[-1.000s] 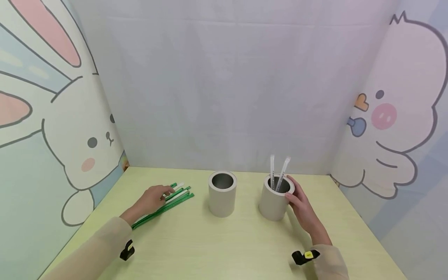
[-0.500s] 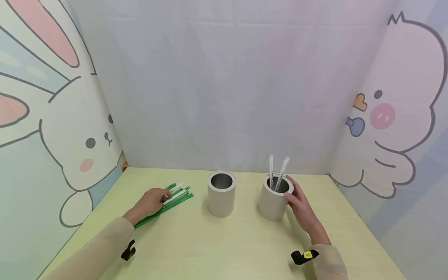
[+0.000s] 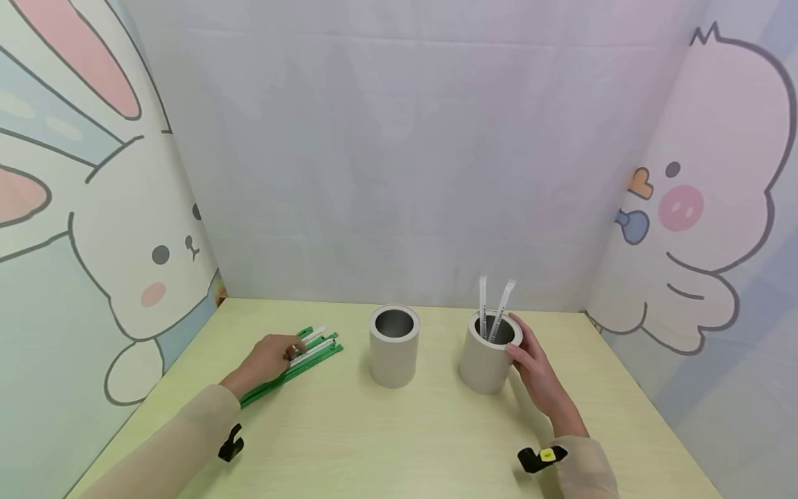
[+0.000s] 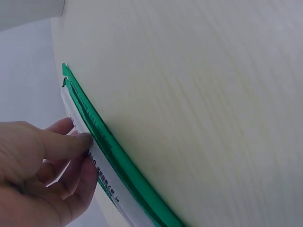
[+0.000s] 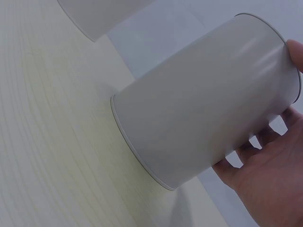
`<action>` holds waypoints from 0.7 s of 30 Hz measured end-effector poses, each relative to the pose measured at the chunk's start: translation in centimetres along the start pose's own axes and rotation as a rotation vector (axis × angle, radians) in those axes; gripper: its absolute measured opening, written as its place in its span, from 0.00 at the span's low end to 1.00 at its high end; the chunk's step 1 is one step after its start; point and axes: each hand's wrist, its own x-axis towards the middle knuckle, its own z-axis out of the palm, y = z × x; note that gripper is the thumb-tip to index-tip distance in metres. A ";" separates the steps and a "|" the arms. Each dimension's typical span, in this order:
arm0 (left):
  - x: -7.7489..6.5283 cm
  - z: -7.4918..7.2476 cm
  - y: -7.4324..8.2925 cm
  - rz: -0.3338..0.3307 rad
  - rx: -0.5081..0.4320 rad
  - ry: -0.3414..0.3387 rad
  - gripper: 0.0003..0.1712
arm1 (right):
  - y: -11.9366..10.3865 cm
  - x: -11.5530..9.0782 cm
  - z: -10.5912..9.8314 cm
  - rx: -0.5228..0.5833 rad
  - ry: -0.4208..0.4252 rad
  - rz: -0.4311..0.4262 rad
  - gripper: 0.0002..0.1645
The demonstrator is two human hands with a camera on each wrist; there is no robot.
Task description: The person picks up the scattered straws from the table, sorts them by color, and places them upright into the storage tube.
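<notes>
The left hand [image 3: 269,359] has its thumb and fingers closed in a pinch on a white wrapped straw [image 4: 102,158], with hardly any gap between them in the left wrist view. This straw is at the left of the bench [image 3: 386,443], in a loose bundle with green wrapped straws [image 3: 318,362]. Its long axis runs diagonally from near left to far right, much like its neighbours', and its far-right end sticks out past the fingers. The left hand is plainly the nearer one; the right hand [image 3: 541,378] is well apart from the bundle.

The relation that seems to count most is that a lying straw points toward the cups while their mouths face up, so lifting alone would not line it up with either; it would also need tilting upright. The left cup [image 3: 393,364] stands just right of the bundle, with no straw showing in it. Farther right stands the right cup [image 3: 483,367], holding two white straws [image 3: 483,305] that lean apart. The right hand grips this cup from its right side, thumb at the near rim and fingers spread around the wall.

Dark print runs along the white wrapper and the green one, too blurred to read. The right wrist camera [image 3: 533,459] bears a small yellow label [image 3: 547,454], its marks illegible. Neither cup shows any lettering on its visible side.
</notes>
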 end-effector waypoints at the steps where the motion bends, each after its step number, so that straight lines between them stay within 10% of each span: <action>1: 0.0 0.0 -0.1 0.000 -0.007 0.002 0.21 | 0.0 0.0 0.0 0.001 0.001 -0.001 0.39; 21: -0.4 -2.5 6.1 0.000 -0.250 0.169 0.21 | 0.1 0.1 -0.1 -0.014 -0.001 -0.005 0.39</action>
